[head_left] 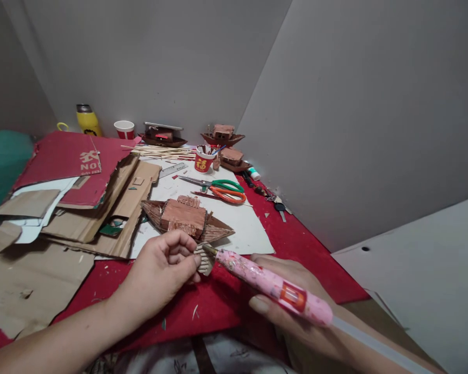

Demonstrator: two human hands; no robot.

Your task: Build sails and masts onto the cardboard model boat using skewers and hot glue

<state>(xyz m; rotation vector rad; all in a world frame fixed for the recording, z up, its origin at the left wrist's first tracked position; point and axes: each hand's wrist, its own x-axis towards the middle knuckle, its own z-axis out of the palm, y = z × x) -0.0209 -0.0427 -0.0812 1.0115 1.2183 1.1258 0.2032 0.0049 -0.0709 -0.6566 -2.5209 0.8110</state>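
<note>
My left hand (175,265) pinches a small piece of corrugated cardboard (205,261) between thumb and fingers, ridged side showing. In my right hand (288,291) is a pink hot glue gun (269,280), with a glue stick (374,340) running out of its back end. Its metal nozzle touches or nearly touches the upper edge of the cardboard piece; I cannot tell which. Just beyond my hands a brown model boat (183,219) with a cabin of painted cardboard rests on a white sheet (253,228).
Scissors (222,189) with green and orange handles lie behind the boat, near a red paper cup (204,160) of brown paint. Stacked cardboard (113,218) fills the left. More model boats (223,135) and a yellow bottle (88,122) stand along the back wall. Keys (280,209) lie at right.
</note>
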